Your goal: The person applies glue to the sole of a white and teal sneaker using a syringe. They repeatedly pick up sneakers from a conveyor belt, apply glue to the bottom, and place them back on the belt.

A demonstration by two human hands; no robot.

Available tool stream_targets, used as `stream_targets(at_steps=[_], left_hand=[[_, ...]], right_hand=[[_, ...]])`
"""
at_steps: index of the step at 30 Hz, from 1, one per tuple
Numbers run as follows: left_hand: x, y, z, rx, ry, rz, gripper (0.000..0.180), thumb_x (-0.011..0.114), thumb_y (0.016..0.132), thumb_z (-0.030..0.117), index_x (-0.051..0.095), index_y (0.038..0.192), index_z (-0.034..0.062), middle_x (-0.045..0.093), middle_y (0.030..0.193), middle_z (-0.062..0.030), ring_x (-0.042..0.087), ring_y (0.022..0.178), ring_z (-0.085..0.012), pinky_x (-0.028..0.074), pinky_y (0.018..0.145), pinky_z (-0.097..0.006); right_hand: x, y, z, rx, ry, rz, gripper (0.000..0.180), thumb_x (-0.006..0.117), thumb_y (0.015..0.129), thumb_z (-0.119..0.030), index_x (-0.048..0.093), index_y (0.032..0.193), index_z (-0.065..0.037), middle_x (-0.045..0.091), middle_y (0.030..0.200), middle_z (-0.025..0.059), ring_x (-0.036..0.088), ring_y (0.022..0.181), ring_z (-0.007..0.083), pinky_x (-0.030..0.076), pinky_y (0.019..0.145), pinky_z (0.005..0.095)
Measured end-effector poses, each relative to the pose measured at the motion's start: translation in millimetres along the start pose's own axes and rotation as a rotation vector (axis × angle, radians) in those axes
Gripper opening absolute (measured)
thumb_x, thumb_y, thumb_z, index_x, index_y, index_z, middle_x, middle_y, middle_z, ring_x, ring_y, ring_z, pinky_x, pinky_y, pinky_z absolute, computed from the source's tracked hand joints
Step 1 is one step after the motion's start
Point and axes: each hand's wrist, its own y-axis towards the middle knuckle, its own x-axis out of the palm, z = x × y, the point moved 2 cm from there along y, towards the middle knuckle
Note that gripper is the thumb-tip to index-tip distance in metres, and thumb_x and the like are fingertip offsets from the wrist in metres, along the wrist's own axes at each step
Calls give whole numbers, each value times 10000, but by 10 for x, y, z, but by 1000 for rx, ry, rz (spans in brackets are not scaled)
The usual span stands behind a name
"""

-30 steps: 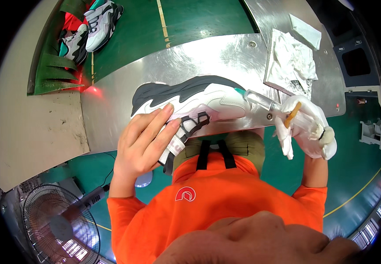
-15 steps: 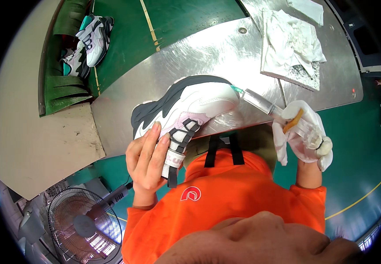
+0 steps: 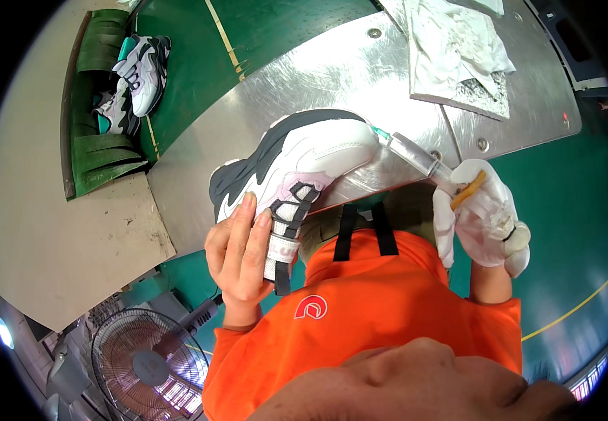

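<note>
My bare left hand (image 3: 239,254) is closed around a white, black and pale purple sneaker (image 3: 339,147). The shoe lies tilted on its side, its dark sole facing away from me and its toe pointing right. In my gloved right hand (image 3: 483,224) is a clear syringe (image 3: 412,154) with a green needle tip. That tip meets or nearly meets the edge where the toe joins the sole; actual contact is too small to tell. An orange-brown piece (image 3: 469,190) shows at my right fingers, and the glove hides part of the syringe's rear end.
Under the shoe is a shiny metal worktop (image 3: 304,84). At its far right lies a speckled board (image 3: 458,102) with a crumpled white cloth (image 3: 458,42). Two more sneakers (image 3: 151,74) sit by a green strip curtain (image 3: 100,158). A fan (image 3: 151,368) stands at lower left.
The view has shifted slightly. The syringe tip has moved a little along the toe's sole edge, while my left hand keeps its hold on the sneaker.
</note>
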Motion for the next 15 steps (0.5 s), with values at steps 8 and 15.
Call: stream_targets(at_steps=[8,15], left_hand=[[-21,16,15,-7,-28,-4,258,686,842,83,679,1086,1,680,1151,-194,622,932,-263,523,739,-321],[2,-23,5,-1,-50,13,262,699,825,28,683,1086,14,676,1157,-189,605,944,-253,533,753,-315]], right_hand=[[190,-51,-41,22,-151,47,911,830,501,-323,466,1233,81,594,885,261,660,640,316,580,505,345],[377,-135,-42,-44,-373,90,925,866,526,-382,463,1217,83,598,877,247,664,679,307,566,547,326]])
